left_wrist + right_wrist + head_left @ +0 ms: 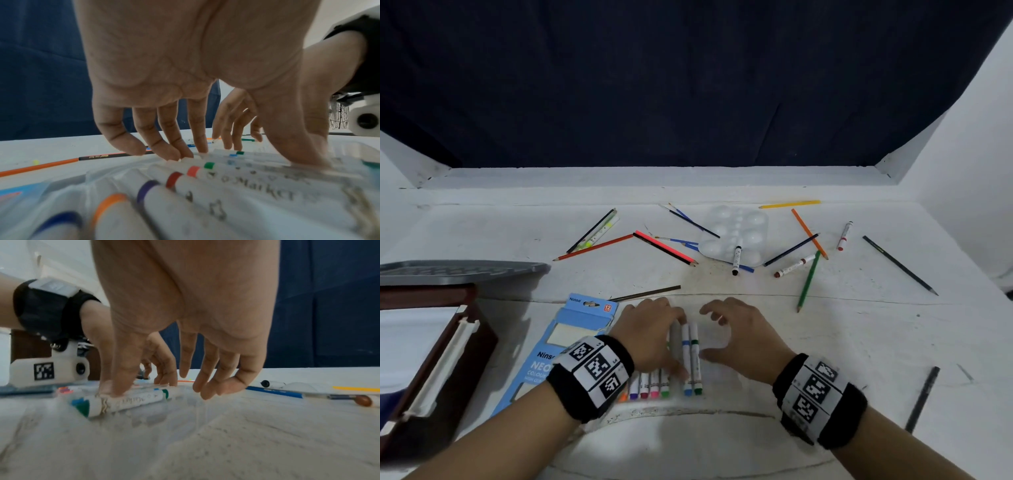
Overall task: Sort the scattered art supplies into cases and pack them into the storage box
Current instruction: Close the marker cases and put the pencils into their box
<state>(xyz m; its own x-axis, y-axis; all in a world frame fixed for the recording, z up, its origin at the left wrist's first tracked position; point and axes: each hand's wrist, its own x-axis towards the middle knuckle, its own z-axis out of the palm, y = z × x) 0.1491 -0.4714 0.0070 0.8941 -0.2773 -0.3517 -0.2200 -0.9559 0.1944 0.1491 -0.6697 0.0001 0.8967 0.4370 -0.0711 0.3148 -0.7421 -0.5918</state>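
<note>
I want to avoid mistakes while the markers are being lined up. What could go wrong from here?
1. The green marker and blue marker lie loose beside the row; the right hand might roll them away.
2. The left hand presses the marker row and may scatter it.
3. The loose black marker could be forgotten.
</note>
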